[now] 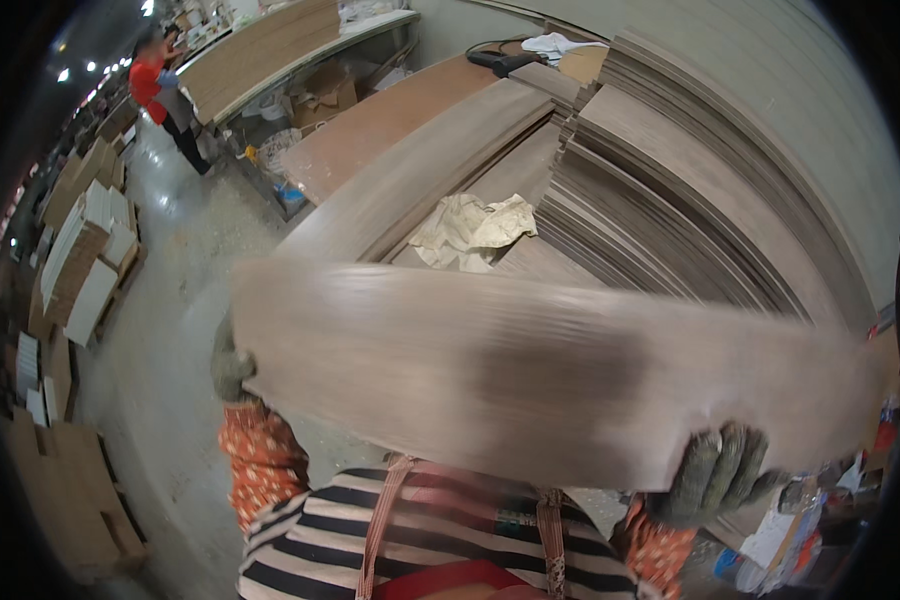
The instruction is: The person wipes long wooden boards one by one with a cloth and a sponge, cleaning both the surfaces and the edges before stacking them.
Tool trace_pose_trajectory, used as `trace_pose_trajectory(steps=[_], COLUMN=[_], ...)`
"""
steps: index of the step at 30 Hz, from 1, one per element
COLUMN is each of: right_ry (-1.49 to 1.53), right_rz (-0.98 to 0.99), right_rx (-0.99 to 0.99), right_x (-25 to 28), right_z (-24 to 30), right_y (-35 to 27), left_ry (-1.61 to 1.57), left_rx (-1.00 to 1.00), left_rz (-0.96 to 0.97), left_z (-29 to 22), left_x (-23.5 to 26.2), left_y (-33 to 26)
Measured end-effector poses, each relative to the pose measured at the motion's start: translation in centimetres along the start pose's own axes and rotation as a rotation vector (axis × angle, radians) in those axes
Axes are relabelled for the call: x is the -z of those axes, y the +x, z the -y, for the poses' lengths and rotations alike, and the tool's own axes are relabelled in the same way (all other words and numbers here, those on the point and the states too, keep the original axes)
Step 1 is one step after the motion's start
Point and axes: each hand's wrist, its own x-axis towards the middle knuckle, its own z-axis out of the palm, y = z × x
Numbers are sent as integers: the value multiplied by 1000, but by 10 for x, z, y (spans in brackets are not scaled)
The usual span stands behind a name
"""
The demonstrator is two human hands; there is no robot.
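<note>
A long wood-grain board (400, 350), greyish brown and blurred by motion, spans the view in front of my body, held up in both hands. At its left end my gloved left hand (232, 368) grips the edge, with some fingers hidden behind the board. Lower right, my gloved right hand (718, 472) is closed over the near edge, its fingers lying on the board's face. Beyond the board, a crumpled cream cloth (473, 230) lies on the worktable, beside a tall stack of similar boards (660, 215).
More boards (420, 150) lie left of the stack, near a brown tabletop (395, 125) with a black tool (503, 62). Pallets of boxed panels (80, 250) line the floor at left. Far left stands a person in red (155, 85). Clutter (785, 535) sits at lower right.
</note>
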Motion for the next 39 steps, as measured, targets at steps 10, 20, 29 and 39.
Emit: trace_pose_trajectory(steps=[10, 20, 29, 39], right_ry=[2457, 635, 815, 782], right_rz=[959, 693, 539, 435], right_rx=[-392, 53, 118, 36], right_x=[-190, -219, -192, -162], right_z=[233, 298, 285, 204], right_y=[154, 187, 160, 110], left_ry=[39, 127, 213, 1410], left_rx=[-18, 272, 221, 651], left_rz=[-1031, -864, -756, -330], left_z=[41, 11, 92, 60], left_x=[145, 94, 123, 80], left_y=[-194, -163, -74, 21])
